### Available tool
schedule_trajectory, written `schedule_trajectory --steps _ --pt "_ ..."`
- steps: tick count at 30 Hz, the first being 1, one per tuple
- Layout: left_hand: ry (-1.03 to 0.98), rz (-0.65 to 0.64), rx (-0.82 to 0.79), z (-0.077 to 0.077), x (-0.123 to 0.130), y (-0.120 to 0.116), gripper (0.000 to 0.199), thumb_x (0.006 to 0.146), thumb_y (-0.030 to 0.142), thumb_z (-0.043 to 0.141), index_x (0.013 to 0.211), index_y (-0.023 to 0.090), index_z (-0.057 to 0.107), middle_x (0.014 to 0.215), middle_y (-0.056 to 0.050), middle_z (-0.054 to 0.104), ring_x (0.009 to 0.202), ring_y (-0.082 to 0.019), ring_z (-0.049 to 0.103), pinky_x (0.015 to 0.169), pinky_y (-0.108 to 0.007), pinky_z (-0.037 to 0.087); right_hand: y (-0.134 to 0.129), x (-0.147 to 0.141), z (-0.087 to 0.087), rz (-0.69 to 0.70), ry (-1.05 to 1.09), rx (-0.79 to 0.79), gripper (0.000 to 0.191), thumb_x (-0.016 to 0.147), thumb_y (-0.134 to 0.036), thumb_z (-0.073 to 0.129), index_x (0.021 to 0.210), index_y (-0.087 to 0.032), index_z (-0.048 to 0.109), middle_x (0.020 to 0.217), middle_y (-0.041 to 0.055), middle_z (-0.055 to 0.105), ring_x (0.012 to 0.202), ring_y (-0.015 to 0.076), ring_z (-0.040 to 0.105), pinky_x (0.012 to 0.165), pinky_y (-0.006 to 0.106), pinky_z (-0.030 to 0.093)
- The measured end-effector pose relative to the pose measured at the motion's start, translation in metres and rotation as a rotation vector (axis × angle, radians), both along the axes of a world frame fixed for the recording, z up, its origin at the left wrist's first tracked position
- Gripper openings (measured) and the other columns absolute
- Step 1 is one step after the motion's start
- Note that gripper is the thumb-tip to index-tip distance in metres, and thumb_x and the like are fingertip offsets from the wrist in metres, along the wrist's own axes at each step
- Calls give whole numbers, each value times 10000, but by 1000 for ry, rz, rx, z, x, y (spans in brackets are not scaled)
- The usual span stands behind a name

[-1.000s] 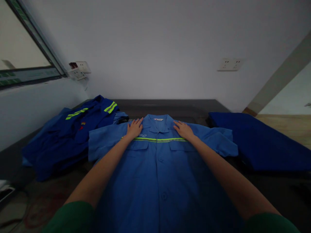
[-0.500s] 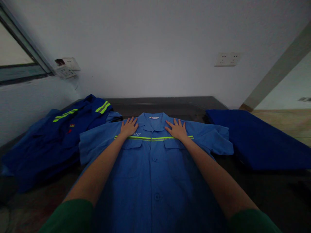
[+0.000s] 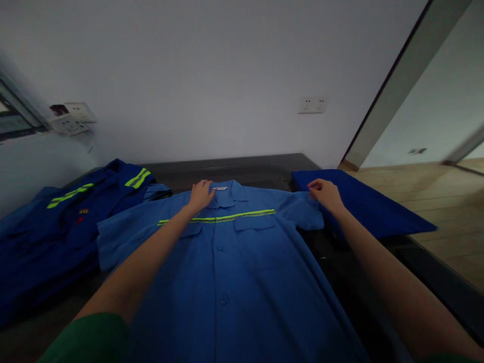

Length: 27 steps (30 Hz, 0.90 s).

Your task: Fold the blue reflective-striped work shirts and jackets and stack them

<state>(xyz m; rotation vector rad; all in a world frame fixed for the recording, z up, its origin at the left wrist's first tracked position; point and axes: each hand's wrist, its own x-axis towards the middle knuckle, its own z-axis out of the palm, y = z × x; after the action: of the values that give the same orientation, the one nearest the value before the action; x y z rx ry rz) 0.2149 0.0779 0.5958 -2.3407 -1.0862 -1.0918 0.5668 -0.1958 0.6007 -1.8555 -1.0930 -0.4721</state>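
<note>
My right hand [image 3: 328, 194] has its fingers curled, tips drawn in at the hem of 1 sleeve [image 3: 302, 214], right of the frame's centre; whether they pinch the cloth, I can't quite tell in this dim view. My left hand [image 3: 201, 195] lies palm down, unclenched, on the shoulder beside the collar [image 3: 239, 191], near the centre.

Between and below my hands, the light blue shirt [image 3: 249, 272] spreads front up through the centre and lower centre, its yellow stripe [image 3: 245, 215] crossing the chest, 2 buttons showing below. I judge it light and limp, not fragile, quick to rumple if dragged from 1 point; the sleeve hem and shoulder seam look like the best holds.

Farther out, the dark blue garment [image 3: 79, 232] sits bunched at lower left, and a flat blue item [image 3: 363, 201] lies at right, just beyond my right hand. The dark table [image 3: 242, 164] runs beneath everything.
</note>
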Motion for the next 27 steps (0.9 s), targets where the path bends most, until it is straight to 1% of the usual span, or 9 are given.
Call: schedule_trajectory --steps 2,5,9,12,14,16,21,24,27 --pt "88 -133 9 4 47 -26 430 904 277 432 1313 173 517 1393 -108 501 1318 -239 421 1140 -468 259 -13 19 -5 -26 150 -105 206 808 -150 598 1008 -140 645 708 46 698 574 148 647 625 263 509" --pt "210 -263 -33 -4 115 -62 434 912 283 434 1330 191 504 1437 -89 465 1361 -236 365 1153 -451 237 -11 21 -18 -18 279 -239 271 790 -197 651 1047 -124 607 666 46 681 533 151 623 580 271 503" --pt "246 -248 -125 -23 170 -89 480 949 330 365 1400 177 429 1508 -104 370 1404 -264 295 1143 -478 245 1 6 -30 26 269 -85 298 738 -201 701 1018 -143 616 735 35 684 641 153 638 659 282 516" --pt "196 -216 -128 -29 180 -92 488 953 308 328 1405 146 417 1511 -113 365 1402 -259 300 1149 -460 236 1 -2 -31 221 404 57 399 709 -134 687 1100 -148 608 811 38 700 700 160 657 682 289 535" --pt "175 -220 -118 -30 180 -90 509 943 304 344 1421 134 391 1511 -112 365 1403 -247 300 1153 -435 236 -5 -3 -31 387 523 67 440 726 -100 641 1162 -146 598 856 55 716 734 169 674 700 301 549" --pt "166 -228 -107 -31 179 -87 536 942 319 348 1454 159 343 1516 -102 359 1405 -239 297 1151 -436 238 -16 -1 -29 481 560 34 421 745 -78 597 1161 -139 621 925 83 726 791 179 683 742 315 555" --pt "210 -214 -97 -33 181 -83 525 963 374 285 1482 291 307 1538 -60 325 1418 -248 273 1139 -484 230 -48 7 -27 546 509 4 493 739 -22 542 1213 -139 612 1137 104 683 930 183 665 810 296 546" --pt "219 -191 -91 -34 182 -84 526 963 375 273 1484 308 302 1546 -48 309 1422 -244 263 1143 -479 219 -59 -2 -35 500 507 -25 503 783 -63 538 1278 -150 559 1069 105 688 900 187 667 771 293 553" --pt "233 -183 -107 -33 182 -85 528 968 399 256 1488 317 289 1551 -41 298 1426 -242 255 1144 -478 212 -66 -18 -51 546 552 -33 408 887 -229 514 1293 -192 537 1029 92 685 910 185 663 767 293 554"
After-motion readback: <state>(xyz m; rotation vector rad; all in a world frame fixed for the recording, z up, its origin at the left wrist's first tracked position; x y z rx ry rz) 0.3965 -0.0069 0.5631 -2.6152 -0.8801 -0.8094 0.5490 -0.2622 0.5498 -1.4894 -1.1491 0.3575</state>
